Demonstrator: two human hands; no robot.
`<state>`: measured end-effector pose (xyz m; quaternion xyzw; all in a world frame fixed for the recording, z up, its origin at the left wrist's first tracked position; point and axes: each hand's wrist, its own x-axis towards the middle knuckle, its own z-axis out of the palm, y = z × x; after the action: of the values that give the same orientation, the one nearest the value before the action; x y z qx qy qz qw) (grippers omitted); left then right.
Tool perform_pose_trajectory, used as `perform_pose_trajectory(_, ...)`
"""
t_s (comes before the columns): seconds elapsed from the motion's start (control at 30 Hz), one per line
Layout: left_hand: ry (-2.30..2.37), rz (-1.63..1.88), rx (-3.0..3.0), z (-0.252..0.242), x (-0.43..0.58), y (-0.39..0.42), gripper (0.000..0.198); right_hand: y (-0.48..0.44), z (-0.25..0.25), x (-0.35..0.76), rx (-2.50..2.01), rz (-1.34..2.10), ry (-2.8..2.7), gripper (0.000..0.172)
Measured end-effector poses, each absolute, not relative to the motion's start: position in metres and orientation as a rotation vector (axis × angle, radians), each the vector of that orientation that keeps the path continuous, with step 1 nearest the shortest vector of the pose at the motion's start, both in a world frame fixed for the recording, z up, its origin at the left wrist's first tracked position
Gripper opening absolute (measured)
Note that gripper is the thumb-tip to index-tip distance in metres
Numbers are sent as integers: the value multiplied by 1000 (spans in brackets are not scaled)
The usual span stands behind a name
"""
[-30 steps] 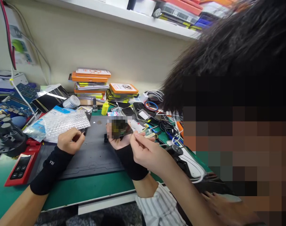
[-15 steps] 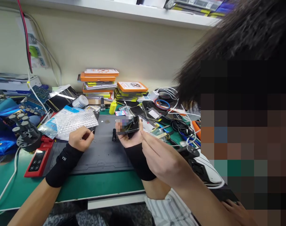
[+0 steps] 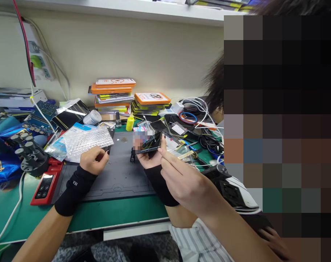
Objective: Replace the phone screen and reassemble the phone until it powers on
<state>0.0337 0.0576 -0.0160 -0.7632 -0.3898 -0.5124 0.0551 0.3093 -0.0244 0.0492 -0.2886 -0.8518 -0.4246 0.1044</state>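
My right hand (image 3: 151, 161), in a black wrist sleeve, holds a dark smartphone (image 3: 152, 144) tilted above the grey work mat (image 3: 122, 185). A co-worker's hand (image 3: 182, 178) reaches in from the right, its fingertips at the phone's near edge. On the mat's left part rests my left hand (image 3: 93, 162), fingers curled closed. Whether something small is pinched in them is hidden. Just beyond it lies a bubble-wrap bag (image 3: 89, 140). A small black part (image 3: 132, 155) stands on the mat beside the phone.
Left of the mat are a red device with buttons (image 3: 44, 187) and a grey holder with knobs (image 3: 34, 160). Behind stand a yellow bottle (image 3: 130, 123) and stacked orange cases (image 3: 113, 87). Cables (image 3: 210, 142) tangle at right, near the co-worker's head.
The phone has tilted in my right hand, its near edge now showing more. The co-worker's hand has shifted slightly left to that edge. My left hand stays put.
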Motion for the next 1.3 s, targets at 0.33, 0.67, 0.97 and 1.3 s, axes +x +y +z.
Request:
perform_pose_trajectory(0.33, -1259, -1537, -2325, -17, 34, 56, 25, -25, 48, 310, -913, -1219, -2521, 30)
perform_pose_trajectory(0.67, -1261, -1531, -2318, -16, 33, 54, 27, -22, 47, 311, -851, -1148, -2533, 23)
perform_pose_trajectory(0.97, -1220, -1526, -2356, -15, 33, 55, 25, -22, 48, 314, -837, -1112, -2558, 23)
perform_pose_trajectory(1.3, -1221, -1514, -2375, -16, 32, 55, 24, -21, 47, 318, -852, -1131, -2567, 22)
